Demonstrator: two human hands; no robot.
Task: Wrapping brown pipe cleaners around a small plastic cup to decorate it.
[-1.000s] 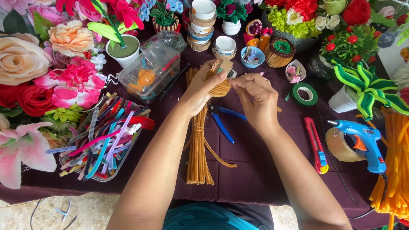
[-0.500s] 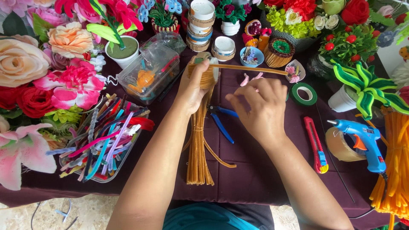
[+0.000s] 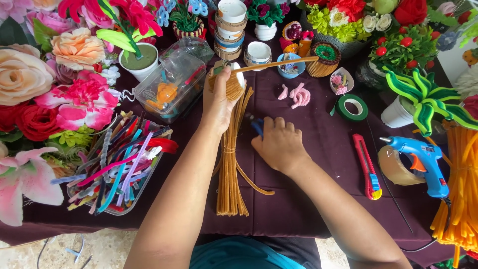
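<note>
Nearest the camera, the tan pipe-cleaner bundle [image 3: 230,172] lies tied on the purple bench [image 3: 308,199]; just right of its upper end the right hand [image 3: 279,144] is pressed down over a blue-handled tool [image 3: 257,125], fingers curled on it (grip itself hidden). At the bundle's far end the left hand [image 3: 219,97] is clamped round a small cup [image 3: 233,85] partly coiled in tan stem, loose tail [image 3: 274,65] jutting right. Judging by that tail, wrap roughly half done, trim and finish left.
</note>
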